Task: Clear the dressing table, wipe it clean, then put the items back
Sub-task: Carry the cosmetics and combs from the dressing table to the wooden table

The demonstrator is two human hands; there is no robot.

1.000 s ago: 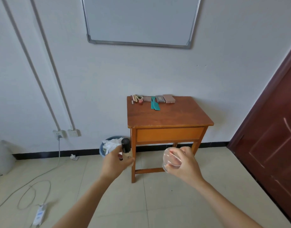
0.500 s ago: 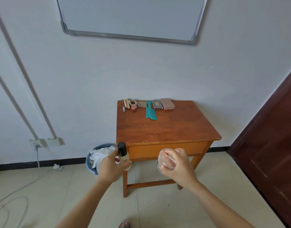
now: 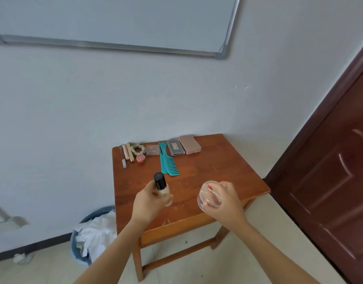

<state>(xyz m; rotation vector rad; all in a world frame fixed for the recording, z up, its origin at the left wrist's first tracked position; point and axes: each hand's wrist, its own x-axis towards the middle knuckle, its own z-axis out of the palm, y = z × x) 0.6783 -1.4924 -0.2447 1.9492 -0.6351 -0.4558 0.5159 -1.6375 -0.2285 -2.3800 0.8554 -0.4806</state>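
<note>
The task is judged to be in its last stage. A tidy row is lying along the back edge of the bench (image 3: 217,173): tubes (image 3: 126,153), a scrunchie (image 3: 138,149), a small pot (image 3: 140,158), a clear case (image 3: 152,150), two combs (image 3: 167,160), a dark case (image 3: 175,148) and a pink case (image 3: 189,144). Crumpled tissues (image 3: 96,232) are showing in the bin (image 3: 79,253) beside the bench, so the clearing and wiping are taken as done, though no cloth is being seen. Two things appear to be left to set down, and both are being carried above the front half of the bench, clear of its top. The bottle (image 3: 163,190), black cap up and leaning slightly left, is being held by the left hand (image 3: 147,202); that grip is clamped round its lower body, thumb across the front. The jar (image 3: 209,196), clear and round, is being held on its side by the right hand (image 3: 229,199), one flat face turned toward the camera; that grip is closed on it, with the fingers showing through the clear plastic. Both forearms are being reached forward from below, wrists roughly level, the hands near each other but apart. Free space is lying between the hands and the row, so a place for each item is being judged easy to find; whether more items are waiting out of view cannot be told.
</note>
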